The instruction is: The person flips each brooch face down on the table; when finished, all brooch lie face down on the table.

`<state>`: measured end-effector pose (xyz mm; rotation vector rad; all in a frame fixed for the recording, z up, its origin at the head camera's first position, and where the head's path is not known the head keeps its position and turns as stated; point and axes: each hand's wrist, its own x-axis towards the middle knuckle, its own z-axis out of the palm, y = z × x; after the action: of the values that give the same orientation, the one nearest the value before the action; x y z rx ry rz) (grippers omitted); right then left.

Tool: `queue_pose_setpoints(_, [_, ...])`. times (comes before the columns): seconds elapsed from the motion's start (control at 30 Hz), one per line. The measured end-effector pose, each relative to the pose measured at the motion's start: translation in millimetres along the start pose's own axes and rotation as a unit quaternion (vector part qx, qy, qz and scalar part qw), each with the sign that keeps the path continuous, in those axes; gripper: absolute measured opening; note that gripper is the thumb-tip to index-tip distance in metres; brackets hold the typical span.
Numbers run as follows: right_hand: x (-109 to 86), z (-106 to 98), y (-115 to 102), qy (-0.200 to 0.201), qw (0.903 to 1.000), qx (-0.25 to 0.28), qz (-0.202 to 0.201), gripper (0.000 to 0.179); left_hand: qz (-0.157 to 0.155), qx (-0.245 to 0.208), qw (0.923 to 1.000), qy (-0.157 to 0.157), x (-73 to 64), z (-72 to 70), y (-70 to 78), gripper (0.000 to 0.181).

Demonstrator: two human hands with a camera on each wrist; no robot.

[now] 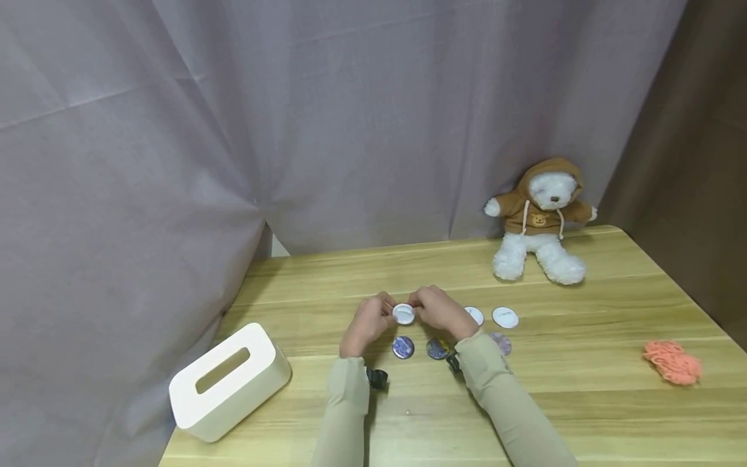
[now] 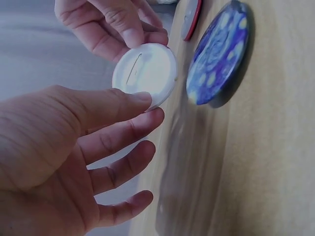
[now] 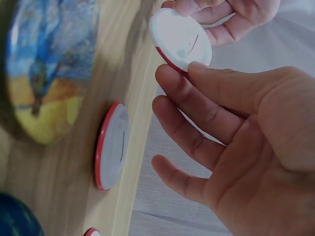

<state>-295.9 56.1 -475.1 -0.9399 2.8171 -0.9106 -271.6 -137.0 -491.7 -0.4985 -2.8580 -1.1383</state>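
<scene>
A round pin badge (image 1: 403, 314), its white back with the pin toward me, is held just above the table between both hands. My left hand (image 1: 371, 320) pinches one edge between thumb and index finger. On the opposite edge my right hand (image 1: 439, 310) pinches it the same way; the right wrist view shows the badge's red rim (image 3: 170, 60). Nearer me lie a blue-patterned badge (image 1: 403, 347) and a blue-and-yellow badge (image 1: 438, 348), both picture side up. Beyond the right wrist are two white-backed badges (image 1: 505, 317), one partly hidden, and a pale purple badge (image 1: 500, 343).
A white tissue box (image 1: 230, 383) stands at the table's left edge. A teddy bear (image 1: 539, 220) in a brown hoodie sits at the back right, against the grey curtain (image 1: 373, 130). A bundle of coral yarn (image 1: 672, 362) lies at the right on the wooden table (image 1: 583, 402).
</scene>
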Motion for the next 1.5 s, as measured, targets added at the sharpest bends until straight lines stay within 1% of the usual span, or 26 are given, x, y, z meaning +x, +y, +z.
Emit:
queue_pose_setpoints(0.1, [0.5,1.8,1.1,0.003,0.9999,-0.003,0.015,0.014,0.006,0.004,0.9999,0.008,1.2,3.5,-0.7,0.025])
queue_pose_setpoints(0.17, [0.4,3.5,1.7,0.006,0.9997,-0.004,0.023,0.018,-0.001,0.013,0.9999,0.006,1.7,5.9,-1.0,0.025])
queue_pose_setpoints(0.33, [-0.9,9.7,3.5,0.014,0.9997,-0.007,0.021,0.019,-0.021,0.045,0.9987,-0.011,1.4,10.4,-1.6,0.022])
queue_pose_setpoints(0.47, [-0.8,12.9,3.7,0.018,0.9995,-0.014,0.02,0.019,-0.024,0.058,0.9979,-0.011,0.8,10.7,-0.8,0.022])
queue_pose_setpoints(0.57, [0.3,14.5,2.0,0.018,0.999,-0.025,0.034,0.02,-0.031,0.061,0.9976,-0.012,0.6,9.7,1.0,0.021])
queue_pose_setpoints(0.7, [2.4,17.8,-0.9,0.018,0.997,-0.064,0.04,0.025,-0.04,0.072,0.9965,-0.009,0.9,8.7,3.6,0.02])
queue_pose_setpoints(0.8, [3.8,20.3,-2.4,0.021,0.9943,-0.1,0.032,0.024,-0.05,0.084,0.9952,-0.005,2.2,9.4,4.5,0.018])
queue_pose_setpoints(0.87, [4.0,21.1,-3.7,0.018,0.9929,-0.112,0.034,0.022,-0.056,0.09,0.9944,-0.005,3.0,10.5,4.6,0.016])
queue_pose_setpoints(0.97, [2.3,20.9,-6.0,0.007,0.9924,-0.115,0.044,0.018,-0.06,0.096,0.9936,-0.009,3.9,12.6,4.4,0.012])
queue_pose_setpoints(1.13, [0.2,21.3,-8.8,-0.023,0.9909,-0.118,0.06,0.013,-0.066,0.105,0.9921,-0.017,3.3,14.4,2.6,0.012])
queue_pose_setpoints(1.2, [0.1,20.7,-9.2,-0.034,0.9903,-0.119,0.063,0.012,-0.067,0.104,0.9921,-0.019,3.2,14.2,1.8,0.012])
queue_pose_setpoints(1.27, [0.4,19.4,-8.9,-0.035,0.9906,-0.117,0.063,0.01,-0.064,0.101,0.9927,-0.015,3.8,13.1,1.1,0.012])
queue_pose_setpoints(1.37, [-0.4,15.7,-8.5,-0.024,0.9916,-0.114,0.056,0.013,-0.057,0.087,0.9945,-0.009,3.7,10.3,1.0,0.015])
queue_pose_setpoints(1.5, [-2.3,10.7,-7.2,0.0,0.9949,-0.093,0.039,0.025,-0.059,0.058,0.9965,-0.013,0.5,5.5,2.5,0.023])
